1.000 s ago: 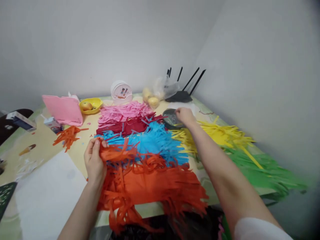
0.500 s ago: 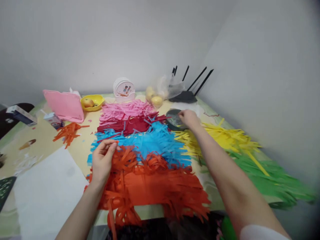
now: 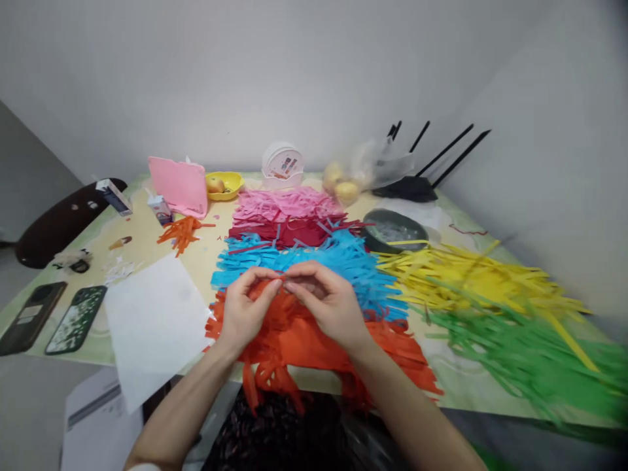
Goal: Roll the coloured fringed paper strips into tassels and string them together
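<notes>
So both hands are up close over the middle of the tabletop (image 3: pixel 456 363), fingertips practically touching. The left hand (image 3: pixel 248 309) is pinched down, thumb against fingers, on the end of what looks like an orange strip (image 3: pixel 281 278). The right hand (image 3: pixel 328 307) has its thumb and fingers nearly together at the same spot, but honestly can't tell if it's got hold of anything. Right below them is the orange fringed sheet (image 3: pixel 304 343), some of its fringe hanging off the near edge. Past that it goes blue fringe (image 3: pixel 346 252), dark red fringe (image 3: pixel 294 232), then pink fringe (image 3: pixel 289 204). Off right there's a dark bowl (image 3: pixel 392 226), with yellow fringe (image 3: pixel 471 278) and green fringe (image 3: pixel 530 340) nearer. 2 phones (image 3: pixel 77 320) lie left of a white sheet (image 3: pixel 157 320).
</notes>
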